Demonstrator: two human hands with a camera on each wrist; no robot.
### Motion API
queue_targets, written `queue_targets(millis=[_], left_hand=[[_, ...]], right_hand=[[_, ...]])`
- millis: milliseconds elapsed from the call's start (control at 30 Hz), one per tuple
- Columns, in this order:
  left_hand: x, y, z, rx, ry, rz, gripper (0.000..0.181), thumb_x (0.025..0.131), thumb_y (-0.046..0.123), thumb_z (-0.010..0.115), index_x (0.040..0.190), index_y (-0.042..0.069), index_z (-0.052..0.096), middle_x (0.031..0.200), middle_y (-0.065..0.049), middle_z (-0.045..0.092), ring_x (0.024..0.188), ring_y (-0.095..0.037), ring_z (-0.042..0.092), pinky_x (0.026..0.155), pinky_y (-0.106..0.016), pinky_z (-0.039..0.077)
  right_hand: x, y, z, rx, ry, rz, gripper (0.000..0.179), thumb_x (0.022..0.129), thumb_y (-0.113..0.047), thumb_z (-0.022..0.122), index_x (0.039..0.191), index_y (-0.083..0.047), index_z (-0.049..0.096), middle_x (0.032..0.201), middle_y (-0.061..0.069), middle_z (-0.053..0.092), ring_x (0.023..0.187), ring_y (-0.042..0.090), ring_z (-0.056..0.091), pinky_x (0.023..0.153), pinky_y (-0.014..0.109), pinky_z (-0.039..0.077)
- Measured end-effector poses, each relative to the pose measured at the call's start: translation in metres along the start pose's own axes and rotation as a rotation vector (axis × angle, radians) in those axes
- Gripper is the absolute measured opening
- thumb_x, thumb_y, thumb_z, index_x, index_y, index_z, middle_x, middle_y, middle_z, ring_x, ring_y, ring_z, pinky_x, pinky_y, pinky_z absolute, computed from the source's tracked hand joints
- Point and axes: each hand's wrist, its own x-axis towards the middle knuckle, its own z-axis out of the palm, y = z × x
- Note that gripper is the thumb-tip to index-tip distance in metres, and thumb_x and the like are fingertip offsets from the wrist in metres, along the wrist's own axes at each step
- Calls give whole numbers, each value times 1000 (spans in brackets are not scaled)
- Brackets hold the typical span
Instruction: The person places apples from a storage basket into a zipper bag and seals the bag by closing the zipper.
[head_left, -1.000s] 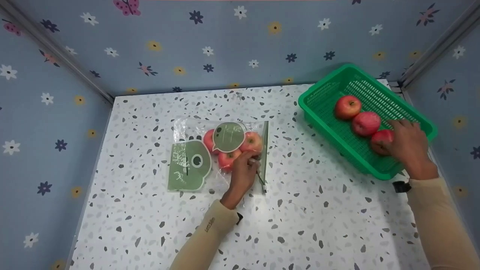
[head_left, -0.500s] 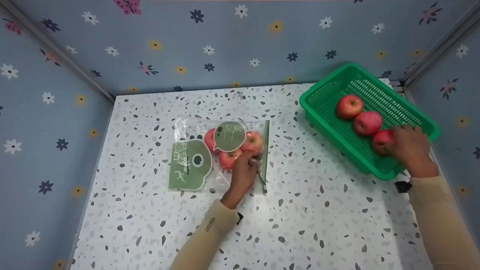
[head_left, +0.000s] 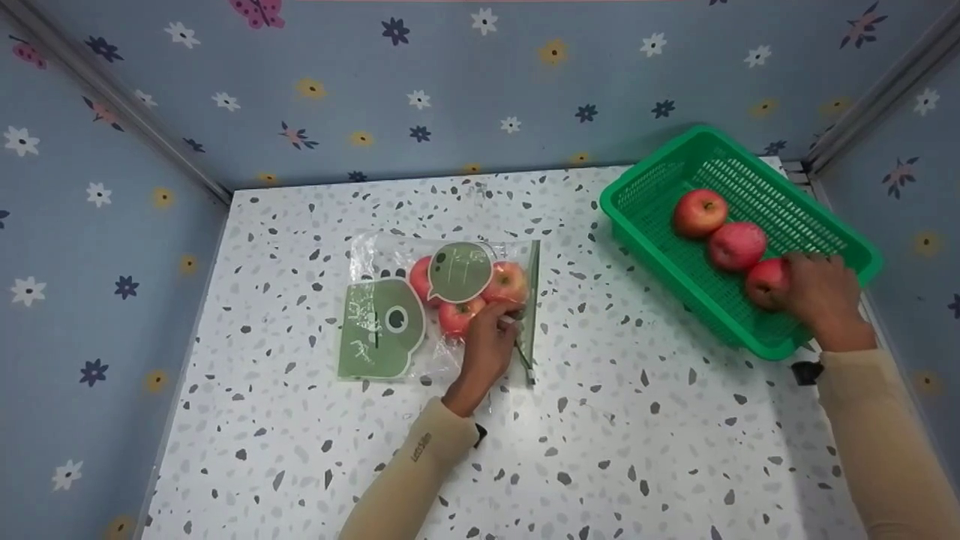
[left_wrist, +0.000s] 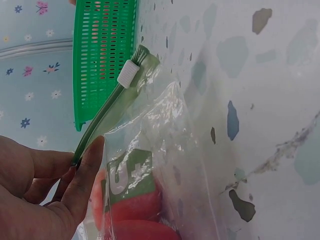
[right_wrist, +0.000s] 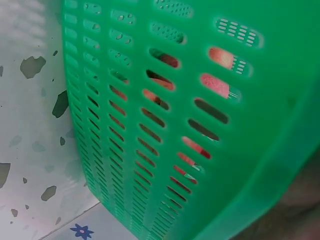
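A clear zip bag (head_left: 382,341) with a green cartoon print lies flat on the speckled table. Three red apples (head_left: 455,318) show inside it. My left hand (head_left: 487,349) pinches its zip edge between thumb and fingers; the left wrist view also shows the white slider (left_wrist: 128,73) farther along that strip. Over on the right, my right hand (head_left: 825,296) reaches into a green basket (head_left: 675,281) and grips the nearest apple (head_left: 765,285). Beside that apple sit a pinkish apple (head_left: 737,246) and a redder one (head_left: 700,213). In the right wrist view, the basket's slotted wall mostly hides the apples.
The basket stands at an angle at the table's back right corner. Blue flowered panels (head_left: 480,97) rise behind the table and on both sides. Speckled tabletop (head_left: 600,442) lies between the bag and the basket and in front of them.
My right hand's fingers have settled lower around the nearest apple in the basket. The left hand and the bag stay in place; the head view has shifted slightly.
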Motion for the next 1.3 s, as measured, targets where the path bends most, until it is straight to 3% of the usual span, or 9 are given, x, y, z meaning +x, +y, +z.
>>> queue_targets(millis=[233,533,767,1033,1133,1300], left_hand=[[-1,1,-1,10,-3,-3,25,91,-12,65,113,-4,73,108,-17,74,90,-27,71,81,-39,61],[0,2,-1,-11,2,-32,26,91,-11,64,114,-4,74,107,-16,74,86,-25,72,76,-35,60],[-1,3,-1,-17,-2,-30,26,92,-11,65,115,-4,73,107,-17,74,86,-25,71,74,-33,60],[0,2,-2,-1,-2,-6,26,91,-12,65,114,-4,73,107,-17,74,88,-26,72,76,-36,60],[0,1,-1,4,-1,2,26,91,-12,66,115,-4,74,107,-17,74,87,-27,72,77,-36,60],[0,2,-2,-9,-5,-13,27,90,-13,66,114,-4,73,107,-16,74,85,-25,71,75,-32,59]], right_hand=[[2,1,4,-7,-8,6,73,89,-37,78,128,16,46,115,46,52,103,60,44,82,73,42],[-3,-1,5,-36,26,-26,62,95,-27,72,131,18,51,125,46,48,112,63,40,91,77,39],[-2,1,1,-71,-31,-40,59,99,-21,66,139,16,44,129,48,48,120,66,38,95,78,37],[-2,-3,2,3,-48,-21,53,100,-26,58,125,19,46,123,48,40,114,64,32,93,77,33],[-3,-6,4,-30,-22,-32,55,98,-30,61,116,20,46,117,47,38,108,61,32,89,74,34],[-2,-11,6,-99,1,-23,65,91,-26,74,116,26,45,117,48,41,111,64,36,93,76,36]])
